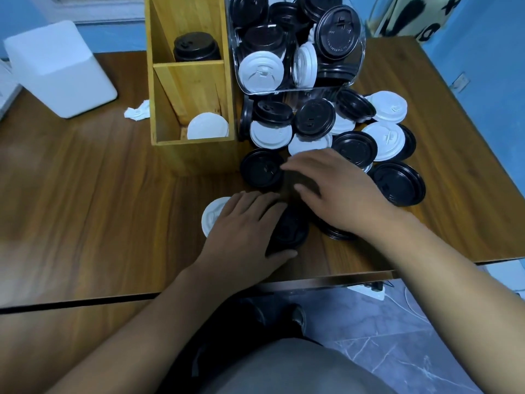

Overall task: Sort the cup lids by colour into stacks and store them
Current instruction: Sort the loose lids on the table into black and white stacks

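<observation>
White box (59, 69): upper left of the frame, standing on the wooden surface (85, 180).
Tissue (137, 110): a crumpled white scrap just left of the organiser.
Wooden organiser (193, 155): upper middle, upright, with two compartments. The rear one holds a black lid stack (197, 49) and the front one a white lid stack (208, 129).
White lid (211, 214): lower centre, flat on the surface, partly under the left fingers.
Left hand (247, 226): grip released. The fingers lie flat across the white lid and the near black lid (291, 231), with the thumb at that lid's near rim.
Right hand (335, 191): grip released. The straight fingers point left over the far black lid (262, 169); contact cannot be told.
Clear bin (298, 89): upper right of centre, tipped, with black and white lids inside.
Loose lids (369, 137): mixed black and white, overlapping on the surface before the bin's mouth.
</observation>
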{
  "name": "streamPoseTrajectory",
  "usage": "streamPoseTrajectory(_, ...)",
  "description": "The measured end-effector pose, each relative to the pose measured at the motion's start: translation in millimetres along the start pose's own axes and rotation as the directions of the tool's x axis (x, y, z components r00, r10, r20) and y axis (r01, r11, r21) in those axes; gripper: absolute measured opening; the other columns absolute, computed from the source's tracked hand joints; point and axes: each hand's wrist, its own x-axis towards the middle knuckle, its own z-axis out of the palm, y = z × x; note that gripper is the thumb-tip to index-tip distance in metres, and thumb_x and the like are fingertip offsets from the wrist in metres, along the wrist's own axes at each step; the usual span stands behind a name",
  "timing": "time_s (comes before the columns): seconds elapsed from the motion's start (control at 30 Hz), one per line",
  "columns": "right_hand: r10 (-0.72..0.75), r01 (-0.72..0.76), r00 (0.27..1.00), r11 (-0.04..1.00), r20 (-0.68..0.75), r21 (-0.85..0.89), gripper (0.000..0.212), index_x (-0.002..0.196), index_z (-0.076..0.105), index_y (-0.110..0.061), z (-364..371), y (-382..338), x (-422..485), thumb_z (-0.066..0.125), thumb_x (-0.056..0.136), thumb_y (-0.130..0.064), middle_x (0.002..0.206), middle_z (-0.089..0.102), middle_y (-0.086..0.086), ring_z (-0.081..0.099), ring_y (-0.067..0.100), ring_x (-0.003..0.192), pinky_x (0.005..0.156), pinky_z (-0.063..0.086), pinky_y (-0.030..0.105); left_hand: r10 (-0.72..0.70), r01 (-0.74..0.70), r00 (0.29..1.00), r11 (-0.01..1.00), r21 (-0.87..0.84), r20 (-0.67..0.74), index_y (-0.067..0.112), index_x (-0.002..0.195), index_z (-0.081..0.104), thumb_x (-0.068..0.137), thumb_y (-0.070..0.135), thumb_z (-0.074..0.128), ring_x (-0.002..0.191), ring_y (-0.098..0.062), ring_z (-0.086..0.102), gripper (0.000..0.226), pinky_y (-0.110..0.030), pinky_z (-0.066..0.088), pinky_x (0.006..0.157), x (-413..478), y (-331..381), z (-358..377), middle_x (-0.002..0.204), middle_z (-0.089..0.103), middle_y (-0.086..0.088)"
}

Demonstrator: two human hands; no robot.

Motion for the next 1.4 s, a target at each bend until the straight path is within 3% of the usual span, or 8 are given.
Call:
streamPoseTrajectory(0.23,-0.061,0.152,0.964,0.923,0.257,-0.352,0.023,0.116,0.065,-0.027,16.4,-7.9,56.7,0.054,0.099,-0.04,0.121,0.062,-0.005,0.044,0.022,0.116,0.088,0.045,0.039,-0.004,0.004,1.0,0.998,-0.057,0.001,0.02,0.133,0.059,0.082,0.065,0.064,0.121,-0.019,0.056,0.068,-0.044,0.028,0.119,-4.8,-13.3,-2.8,0.131,0.064,0.004)
streamPoseTrajectory(0.37,0.106,-0.109,0.994,0.986,0.033,0.122,0.012,0.104,0.065,-0.019,5.0,-9.9,26.3,0.061,0.099,-0.03,0.093,0.068,-0.001,0.057,0.021,0.093,0.077,0.047,0.038,0.031,-0.028,0.999,0.995,-0.093,0.025,0.021,0.139,0.053,0.078,0.061,0.066,0.122,-0.015,0.055,0.074,-0.044,0.025,0.121,-5.5,-26.4,-6.7,0.127,0.066,0.007)
streamPoseTrajectory(0.53,0.446,-0.425,0.888,0.703,0.112,0.57,0.007,0.098,0.058,-0.023,-5.1,-19.1,3.2,0.065,0.098,-0.024,0.076,0.073,0.001,0.066,0.009,0.07,0.065,0.046,0.026,-0.017,0.017,1.0,0.998,-0.053,0.003,0.02,0.141,0.051,0.077,0.074,0.062,0.125,-0.018,0.055,0.085,-0.046,0.025,0.122,-4.0,-33.2,-6.5,0.128,0.065,0.005)
streamPoseTrajectory(0.73,0.485,-0.491,0.866,0.776,0.122,0.396,0.014,0.085,0.067,-0.028,-10.7,-10.4,-0.9,0.068,0.095,-0.037,0.075,0.071,-0.008,0.063,0.003,0.07,0.066,0.045,0.025,-0.04,0.039,0.999,0.998,-0.054,-0.01,0.023,0.138,0.053,0.077,0.076,0.061,0.124,-0.016,0.055,0.082,-0.045,0.022,0.123,-4.1,-39.2,-5.9,0.122,0.068,0.006)
streamPoseTrajectory(0.97,0.383,-0.368,0.923,0.908,0.038,-0.201,0.029,0.075,0.063,-0.028,-20.9,-3.2,-7.8,0.063,0.089,-0.053,0.077,0.059,-0.009,0.051,0.018,0.086,0.072,0.036,0.031,0.016,-0.014,1.0,0.996,-0.088,0.016,0.025,0.141,0.054,0.074,0.07,0.067,0.128,-0.014,0.052,0.081,-0.046,0.02,0.124,-4.4,-51.8,-11.6,0.125,0.066,0.005)
streamPoseTrajectory(1.1,0.238,-0.223,0.967,0.963,0.091,-0.149,0.026,0.102,0.065,-0.029,-25.8,0.2,-5.0,0.067,0.085,-0.048,0.099,0.062,-0.008,0.052,0.019,0.099,0.081,0.043,0.034,0.081,-0.077,0.996,0.992,-0.098,0.042,0.025,0.141,0.053,0.073,0.066,0.069,0.13,-0.014,0.05,0.081,-0.05,0.02,0.123,-2.1,-55.0,-14.0,0.124,0.067,0.004)
streamPoseTrajectory(1.23,0.079,-0.024,0.925,0.989,0.372,-0.149,0.069,0.146,0.046,-0.036,-22.6,5.5,12.6,0.075,0.083,-0.042,0.15,0.048,-0.011,0.041,0.017,0.136,0.107,0.042,0.046,0.155,-0.155,0.988,0.984,-0.09,-0.009,0.02,0.14,0.056,0.077,0.072,0.067,0.136,-0.015,0.048,0.083,-0.056,0.018,0.122,2.9,-56.9,-20.3,0.134,0.063,0.006)
streamPoseTrajectory(1.4,0.04,0.049,0.933,0.971,0.357,-0.236,0.062,0.143,0.049,-0.036,-11.7,4.3,19.6,0.067,0.087,-0.056,0.143,0.053,-0.017,0.043,0.015,0.131,0.099,0.039,0.041,0.057,-0.056,0.998,0.998,0.029,-0.04,0.016,0.135,0.061,0.077,0.085,0.056,0.131,-0.016,0.053,0.091,-0.06,0.014,0.122,-2.1,-53.3,-24.7,0.124,0.068,0.003)
